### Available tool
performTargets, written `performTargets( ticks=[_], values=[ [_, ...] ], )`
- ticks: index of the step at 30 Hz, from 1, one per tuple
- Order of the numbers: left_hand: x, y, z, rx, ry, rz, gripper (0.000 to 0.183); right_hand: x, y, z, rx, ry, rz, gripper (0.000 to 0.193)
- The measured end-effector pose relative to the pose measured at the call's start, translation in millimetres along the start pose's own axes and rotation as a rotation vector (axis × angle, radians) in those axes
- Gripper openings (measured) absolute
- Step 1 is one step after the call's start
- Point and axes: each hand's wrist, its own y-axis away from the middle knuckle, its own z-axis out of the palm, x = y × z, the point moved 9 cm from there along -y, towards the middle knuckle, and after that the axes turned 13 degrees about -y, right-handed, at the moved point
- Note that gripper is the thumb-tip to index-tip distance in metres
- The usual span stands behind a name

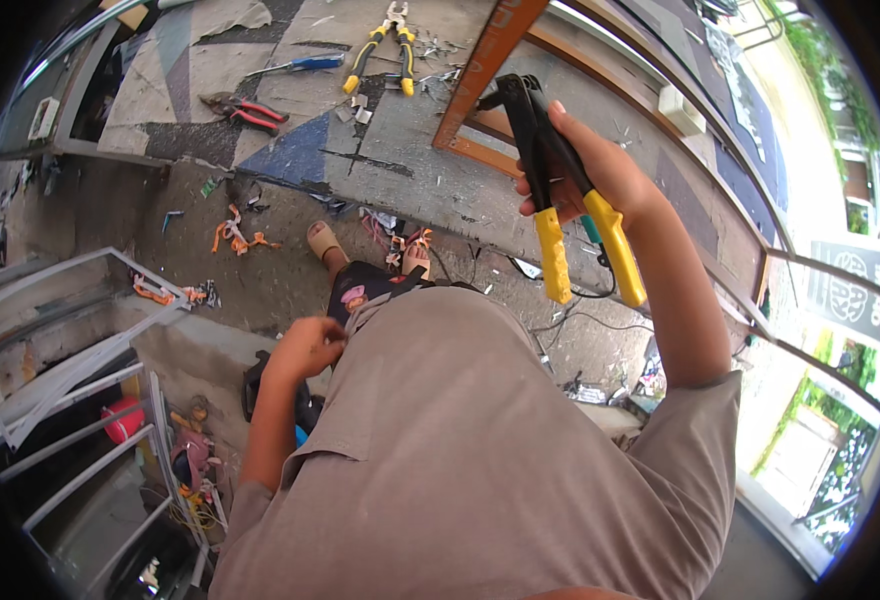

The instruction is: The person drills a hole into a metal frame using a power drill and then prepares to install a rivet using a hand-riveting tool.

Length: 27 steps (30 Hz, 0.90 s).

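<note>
One scuffed, patchy bench (430,190) carries one angular brown frame (490,55). One rivet gun (536,150), two ridged yellow handles below black arms, sits in the right hand (595,160), fingers wrapped around those arms. The left hand's (306,347) fingers curl at the waist; whether holding anything, I cannot tell. Two pliers (396,28) (246,110) and one slim screwdriver (315,62) lie farther off.

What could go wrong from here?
1. The right hand holds the hand riveter above its yellow grips, so it could slip.
2. In this view, its nose overlaps the brown frame; a swing might knock it.
3. Orange scraps litter the floor near the sandals; they could catch underfoot.
</note>
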Motion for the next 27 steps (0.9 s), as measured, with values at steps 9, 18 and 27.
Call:
performTargets(
  ticks=[9,18,27],
  values=[
    [256,-31,-28,-0.322,0.661,0.545,0.061,-5,8,29,0.214,0.032,-0.078,0.074],
    [267,-23,-18,-0.405,0.842,0.703,0.045,-2,1,27,0.360,0.019,-0.261,0.072],
    [244,-51,-4,-0.429,0.745,0.677,0.037,-39,17,26,0.152,0.937,-0.119,0.056]
  ],
)
